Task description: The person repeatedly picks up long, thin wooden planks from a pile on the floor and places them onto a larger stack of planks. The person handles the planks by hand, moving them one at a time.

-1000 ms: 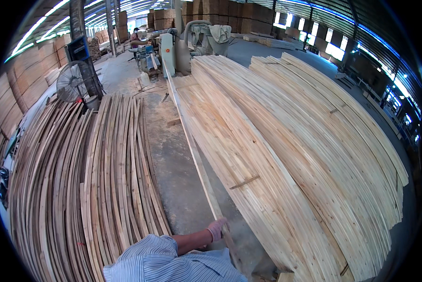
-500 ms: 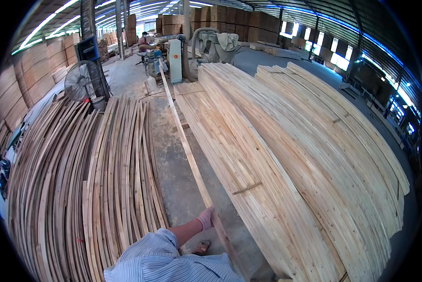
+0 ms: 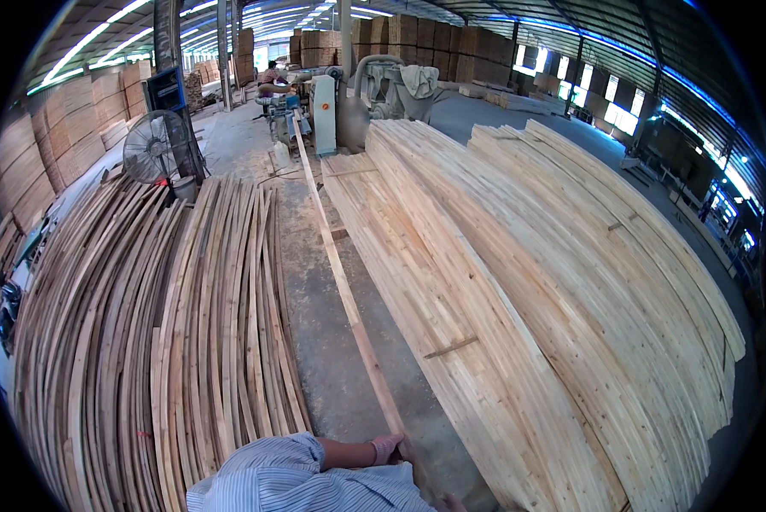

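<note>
A long, narrow wooden strip [image 3: 342, 286] runs from the machine at the far end of the aisle down toward me. My left hand [image 3: 389, 449], in a pinkish glove, is closed around the strip near its close end, low in the picture. The blue-and-white striped sleeve [image 3: 267, 474] covers the upper part of that arm. Only a small, dim part of my right hand [image 3: 453, 503] shows at the lower edge, beside the strip; its fingers cannot be made out.
Rough wooden strips [image 3: 221, 299] lie in a broad pile on the left; paler, smooth strips [image 3: 485, 282] are stacked on the right. Ahead stand a machine with a pale cabinet [image 3: 324, 115], a person [image 3: 272, 75], a fan [image 3: 154, 147] and a post [image 3: 168, 51].
My left hand is lower and closer to my body along the strip. Part of my right hand has come into view at the lower edge. The view has shifted slightly.
</note>
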Available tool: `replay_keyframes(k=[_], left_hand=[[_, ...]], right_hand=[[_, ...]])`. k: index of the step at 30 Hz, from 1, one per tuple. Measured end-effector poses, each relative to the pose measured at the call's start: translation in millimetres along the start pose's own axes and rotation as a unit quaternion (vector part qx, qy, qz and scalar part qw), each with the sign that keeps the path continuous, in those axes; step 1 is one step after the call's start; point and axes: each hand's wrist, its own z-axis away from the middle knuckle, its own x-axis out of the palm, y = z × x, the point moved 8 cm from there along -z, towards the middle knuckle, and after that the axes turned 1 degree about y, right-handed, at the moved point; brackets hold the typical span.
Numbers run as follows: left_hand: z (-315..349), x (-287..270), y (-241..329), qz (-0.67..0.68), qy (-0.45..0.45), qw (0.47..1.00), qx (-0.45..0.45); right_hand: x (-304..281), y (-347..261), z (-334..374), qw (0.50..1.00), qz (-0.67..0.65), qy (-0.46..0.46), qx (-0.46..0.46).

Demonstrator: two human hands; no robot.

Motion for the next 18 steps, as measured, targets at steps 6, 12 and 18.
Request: replay_keyframes(k=[6, 12, 18], left_hand=[[6, -21, 70, -0.076, 0.047, 0.994, 0.058], [14, -11, 134, 0.114, -0.037, 0.989, 0.085], [13, -57, 218, 0.064, 0.047, 0.989, 0.127]], right_hand=[[-1, 115, 72, 0.989, 0.059, 0.024, 0.132], [6, 233, 216, 0.947, 0.124, 0.036, 0.293], [-10, 225, 284, 0.922, -0.010, 0.123, 0.367]])
